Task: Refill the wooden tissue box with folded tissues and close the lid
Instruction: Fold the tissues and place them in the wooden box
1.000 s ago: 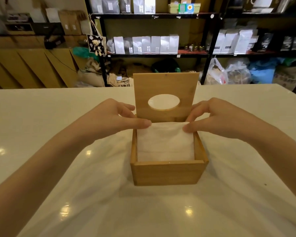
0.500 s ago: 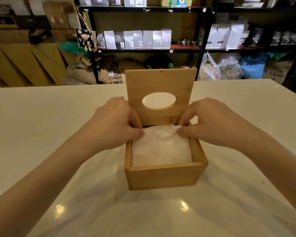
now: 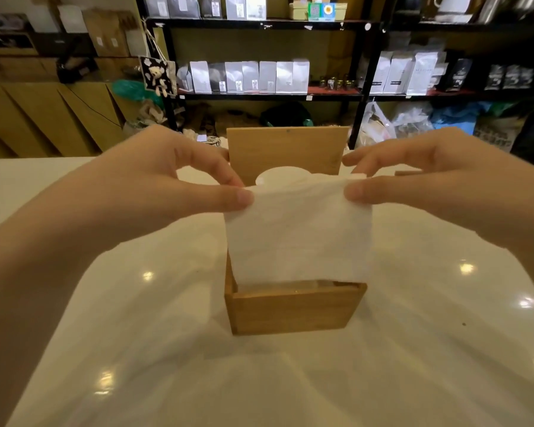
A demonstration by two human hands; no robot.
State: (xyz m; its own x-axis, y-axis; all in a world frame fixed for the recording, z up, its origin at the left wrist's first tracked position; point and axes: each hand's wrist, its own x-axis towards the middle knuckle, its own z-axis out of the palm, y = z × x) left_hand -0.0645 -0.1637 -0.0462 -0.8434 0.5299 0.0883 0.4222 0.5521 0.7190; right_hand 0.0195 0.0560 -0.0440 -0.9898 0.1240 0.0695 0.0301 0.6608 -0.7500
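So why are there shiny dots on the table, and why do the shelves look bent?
Head view: the dots are lamp glare on the glossy white table; the wide-angle lens bows the shelves near the edges; the arms cast soft shadows around the wooden tissue box; the tissue looks slightly blurred.

A coffee shop's back area. Black metal shelving (image 3: 358,72) holds rows of white and black coffee bags (image 3: 250,77), with kettles (image 3: 450,6) above. Burlap sacks (image 3: 150,114) sit below.

Single head-worn view, forward and down, close over the white table (image 3: 444,349).
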